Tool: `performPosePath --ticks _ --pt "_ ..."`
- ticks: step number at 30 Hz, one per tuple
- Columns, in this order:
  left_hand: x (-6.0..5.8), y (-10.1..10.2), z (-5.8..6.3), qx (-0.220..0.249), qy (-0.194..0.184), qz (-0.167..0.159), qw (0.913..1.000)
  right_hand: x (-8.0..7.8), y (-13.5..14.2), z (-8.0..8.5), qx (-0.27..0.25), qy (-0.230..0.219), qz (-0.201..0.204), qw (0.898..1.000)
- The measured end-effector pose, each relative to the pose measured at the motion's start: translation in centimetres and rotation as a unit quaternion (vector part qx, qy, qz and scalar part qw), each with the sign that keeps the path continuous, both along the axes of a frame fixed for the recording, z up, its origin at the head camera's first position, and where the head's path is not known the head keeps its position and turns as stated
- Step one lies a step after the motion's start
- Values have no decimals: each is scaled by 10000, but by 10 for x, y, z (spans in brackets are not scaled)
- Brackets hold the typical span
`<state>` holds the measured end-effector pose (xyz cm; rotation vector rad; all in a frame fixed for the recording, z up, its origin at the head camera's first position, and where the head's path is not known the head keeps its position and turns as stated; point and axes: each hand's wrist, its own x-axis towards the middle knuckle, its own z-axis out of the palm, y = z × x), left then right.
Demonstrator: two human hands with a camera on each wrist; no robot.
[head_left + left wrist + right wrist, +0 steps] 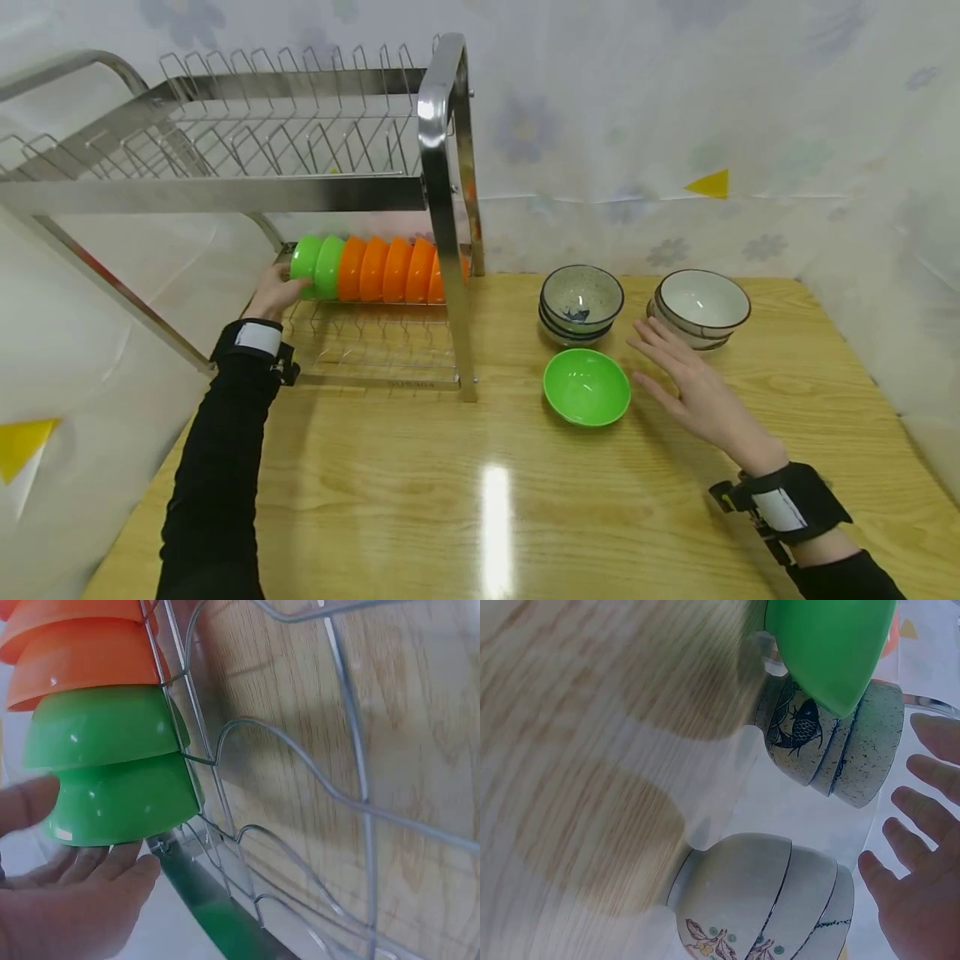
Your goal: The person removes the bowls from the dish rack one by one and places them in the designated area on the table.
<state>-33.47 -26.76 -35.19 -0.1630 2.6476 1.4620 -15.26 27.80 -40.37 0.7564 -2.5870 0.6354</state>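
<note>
At the left end of the rack's lower tier, my left hand (273, 292) holds the outermost green bowl (304, 258), thumb on its front and fingers on its outer side. Another green bowl (105, 727) stands on edge against it, beside several orange bowls (373, 268). My right hand (693, 392) hovers over the table with its fingers extended, holding nothing. Just left of it, a loose green bowl (587, 388) sits upright. Behind are a stack of speckled bowls with a fish drawing (802, 731) and a stack of white flowered bowls (742, 892).
The two-tier metal dish rack (442, 108) stands at the left on the wooden table (405, 508). Its upper tier has upright wire dividers (300, 142). A patterned sheet (600, 108) hangs behind the table, with a yellow triangle (711, 184) on it.
</note>
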Motion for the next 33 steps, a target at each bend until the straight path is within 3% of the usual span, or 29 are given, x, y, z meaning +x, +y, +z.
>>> performPosePath --ticks 6,9,16,19,23,31,33 --pt "1 -4 0 -799 345 155 9961 1 0 -1 4 82 45 10000" --pt "1 -7 -2 -724 488 304 9957 3 0 -2 -24 113 62 9999" --pt "8 -12 0 307 879 883 9917 4 2 -1 -57 115 76 9999" --pt "14 -13 2 1034 887 1119 9843 4 3 -1 2 88 56 9999" --pt "21 -13 4 1364 1057 1465 9740 5 2 1 64 88 77 9999" --pt "31 -6 6 490 1611 1840 9684 7 2 1 42 86 115 9999" --pt "34 -4 7 480 1672 1889 9665 8 3 1 29 82 115 9999"
